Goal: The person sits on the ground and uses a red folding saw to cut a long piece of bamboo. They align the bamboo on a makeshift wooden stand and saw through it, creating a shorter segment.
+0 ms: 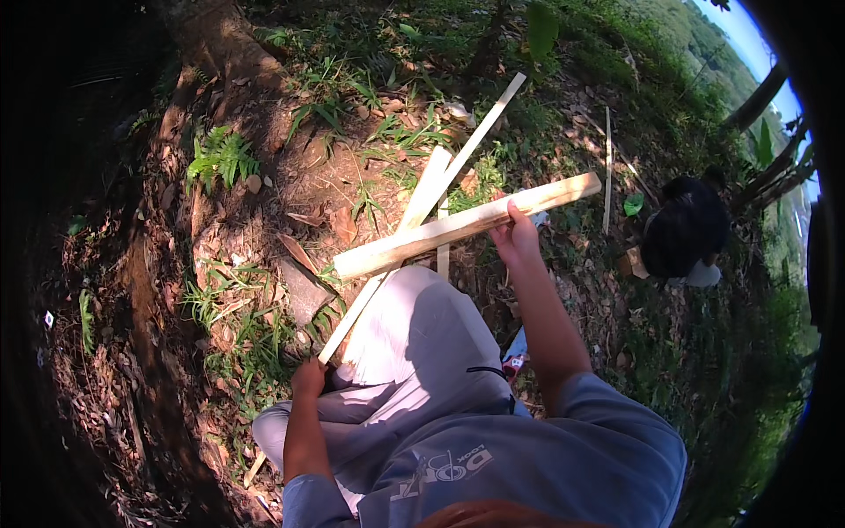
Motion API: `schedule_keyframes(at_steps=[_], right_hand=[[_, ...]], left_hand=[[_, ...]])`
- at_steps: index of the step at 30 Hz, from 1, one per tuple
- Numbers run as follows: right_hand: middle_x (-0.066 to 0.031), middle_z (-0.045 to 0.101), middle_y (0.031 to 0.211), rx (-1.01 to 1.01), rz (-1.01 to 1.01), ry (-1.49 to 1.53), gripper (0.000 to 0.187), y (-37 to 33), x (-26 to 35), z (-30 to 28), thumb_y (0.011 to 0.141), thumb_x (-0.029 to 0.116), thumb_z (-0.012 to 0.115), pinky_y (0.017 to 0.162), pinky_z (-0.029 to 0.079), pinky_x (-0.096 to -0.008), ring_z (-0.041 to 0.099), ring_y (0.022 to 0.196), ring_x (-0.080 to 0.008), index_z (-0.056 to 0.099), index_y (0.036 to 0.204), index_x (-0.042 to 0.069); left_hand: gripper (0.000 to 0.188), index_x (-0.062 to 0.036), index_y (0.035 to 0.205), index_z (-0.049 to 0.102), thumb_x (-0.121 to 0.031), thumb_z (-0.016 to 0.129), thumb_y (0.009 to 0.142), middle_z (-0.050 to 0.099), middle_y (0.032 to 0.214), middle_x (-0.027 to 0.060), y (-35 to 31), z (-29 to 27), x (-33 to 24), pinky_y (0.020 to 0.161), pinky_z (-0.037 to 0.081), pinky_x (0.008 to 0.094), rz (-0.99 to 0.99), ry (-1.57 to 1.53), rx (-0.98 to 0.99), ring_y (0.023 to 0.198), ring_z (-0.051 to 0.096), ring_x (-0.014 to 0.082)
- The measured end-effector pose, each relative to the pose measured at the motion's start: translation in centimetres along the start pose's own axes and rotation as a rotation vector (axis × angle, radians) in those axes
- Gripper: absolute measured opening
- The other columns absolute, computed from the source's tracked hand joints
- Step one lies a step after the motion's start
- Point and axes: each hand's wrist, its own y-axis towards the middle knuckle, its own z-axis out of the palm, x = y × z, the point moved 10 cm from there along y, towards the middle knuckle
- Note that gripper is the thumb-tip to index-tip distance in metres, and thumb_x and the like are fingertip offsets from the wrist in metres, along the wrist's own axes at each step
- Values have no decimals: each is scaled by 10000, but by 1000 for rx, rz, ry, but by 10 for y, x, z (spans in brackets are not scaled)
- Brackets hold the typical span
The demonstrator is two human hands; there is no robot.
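Observation:
My right hand [518, 239] is closed around a thick, pale wooden bar [466, 223], near its right end. The bar lies slanting above my bent knee, its left end lower. In my left hand [308, 378], closed beside my left leg, is a long thin wooden strip [484, 128]. The strip runs up and to the right, passing beneath the bar. Another pale wooden piece [426, 189] lies beside the strip and partly under the bar. A short stretch of a further strip [443, 251] shows below the bar, next to my knee.
A tree trunk [216, 40] with roots rises at the upper left, near a fern [220, 158]. Leaf litter and grass cover the sloping ground. One thin strip [607, 167] lies at the right, near a dark shape [687, 224] I cannot make out. Something red [514, 363] sits by my leg.

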Motion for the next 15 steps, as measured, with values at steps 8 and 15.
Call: schedule_keyframes(at_steps=[8,15], right_hand=[[-128,725,1098,-350,-268,-349,229,147,64,-8,1088,160,658,844,588,-412,714,946,-254,634,1245,-5],[-129,743,1134,-406,-44,-349,252,234,36,-58,1092,203,675,892,625,-527,750,1003,-315,647,1235,-2]], left_hand=[[311,-46,1148,560,-344,623,1084,677,1141,189,-12,-8,-29,843,593,564,63,3,-191,1058,701,410],[283,-59,1147,545,-337,575,1105,676,1149,186,-14,-1,-35,840,579,583,60,2,-121,1045,697,425]])
